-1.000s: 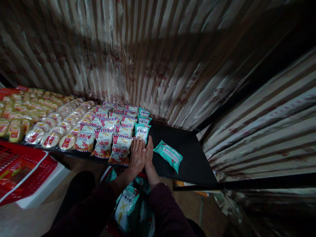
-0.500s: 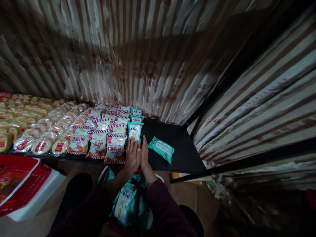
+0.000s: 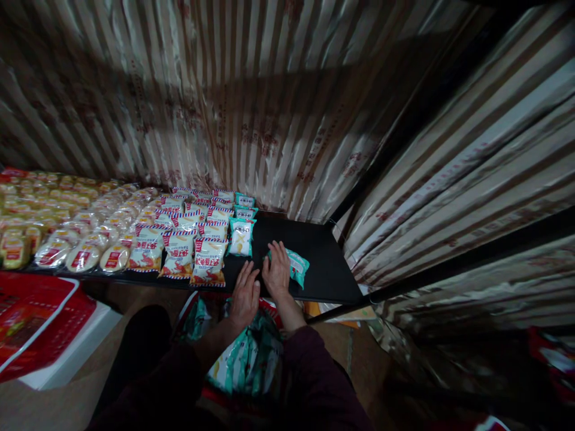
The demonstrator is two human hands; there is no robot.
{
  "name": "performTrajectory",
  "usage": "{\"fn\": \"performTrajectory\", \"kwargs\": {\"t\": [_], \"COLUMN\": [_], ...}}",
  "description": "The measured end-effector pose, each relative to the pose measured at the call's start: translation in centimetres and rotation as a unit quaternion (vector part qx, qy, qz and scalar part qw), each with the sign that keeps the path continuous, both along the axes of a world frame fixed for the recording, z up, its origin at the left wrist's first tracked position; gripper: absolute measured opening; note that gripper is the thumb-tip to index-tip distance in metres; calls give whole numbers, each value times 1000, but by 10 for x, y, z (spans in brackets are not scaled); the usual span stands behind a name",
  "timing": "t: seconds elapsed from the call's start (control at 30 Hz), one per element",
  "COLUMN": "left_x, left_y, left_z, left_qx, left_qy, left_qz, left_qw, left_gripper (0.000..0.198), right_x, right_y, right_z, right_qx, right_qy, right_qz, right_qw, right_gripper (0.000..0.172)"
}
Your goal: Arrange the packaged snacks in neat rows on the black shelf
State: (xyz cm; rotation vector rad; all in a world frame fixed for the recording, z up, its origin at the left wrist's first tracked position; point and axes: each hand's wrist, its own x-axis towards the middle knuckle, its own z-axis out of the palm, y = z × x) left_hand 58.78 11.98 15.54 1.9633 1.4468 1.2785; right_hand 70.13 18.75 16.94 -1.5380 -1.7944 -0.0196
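My right hand (image 3: 277, 268) lies over the left end of a loose teal snack bag (image 3: 298, 267) on the black shelf (image 3: 323, 251); its fingers are stretched out. Near the shelf's front edge, my left hand (image 3: 245, 294) holds nothing, with its fingers extended. Just beyond it, a teal and white snack bag (image 3: 241, 237) stands at the front of a short column of the same kind. To its left are rows of white snack bags (image 3: 209, 261) with red and blue trim. Below my forearms, an open red bag (image 3: 272, 311) holds several teal snack bags (image 3: 245, 359).
Round wrapped cakes (image 3: 83, 256) and yellow wrapped cakes (image 3: 14, 246) fill the shelf's left side. A striped curtain (image 3: 251, 120) hangs behind, and a dark metal bar (image 3: 431, 272) runs along the right. A red package (image 3: 31, 323) rests on a white box (image 3: 76, 353) at lower left.
My hands have come away from the front teal bag in the column and moved apart. My right hand has shifted right onto the loose bag; my left hand has drawn back toward me.
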Motion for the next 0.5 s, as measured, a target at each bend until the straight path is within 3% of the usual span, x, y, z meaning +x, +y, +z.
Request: {"fn": "performTrajectory", "kwargs": {"t": [0.23,0.5], "left_x": [16,16], "left_y": [-25,-26], "left_z": [1,-2], "left_qx": [-58,-122], "left_qy": [-20,-99], "left_qz": [-43,-4], "left_qw": [997,988], "left_gripper": [39,35], "right_x": [42,38], "right_y": [-1,-16], "right_z": [4,3], "right_qx": [-57,-138], "right_qy": [-56,-75], "right_qz": [-127,-140], "right_qw": [989,978], "right_gripper": [43,49]}}
